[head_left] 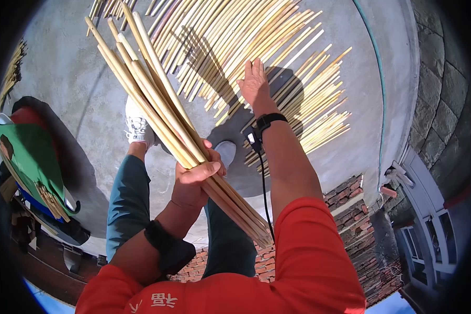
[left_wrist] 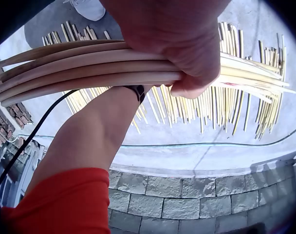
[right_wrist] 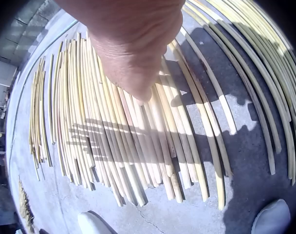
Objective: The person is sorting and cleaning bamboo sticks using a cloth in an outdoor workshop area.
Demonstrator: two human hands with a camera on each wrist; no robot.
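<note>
A bundle of long, peeled, pale wooden sticks (head_left: pixel 159 107) slants across the front of the body in the head view. My left hand (head_left: pixel 193 180) grips it around the lower middle, thumb across the top. The left wrist view shows the same hand (left_wrist: pixel 187 48) wrapped over the sticks (left_wrist: pixel 89 68). Over the rows of similar sticks on the ground (head_left: pixel 214 47), my right hand (head_left: pixel 255 83) is stretched forward with its fingers extended. From the right wrist, the back of that hand (right_wrist: pixel 133 53) overlaps the laid-out sticks (right_wrist: pixel 114 146), and its fingertips are hidden.
A green hose (head_left: pixel 380 89) runs along the concrete on the right. A black cable (head_left: pixel 265 183) hangs from the right wrist. Left of the legs stands a green-covered load (head_left: pixel 31 157) with more sticks. One white shoe (head_left: pixel 135 125) is beside the rows.
</note>
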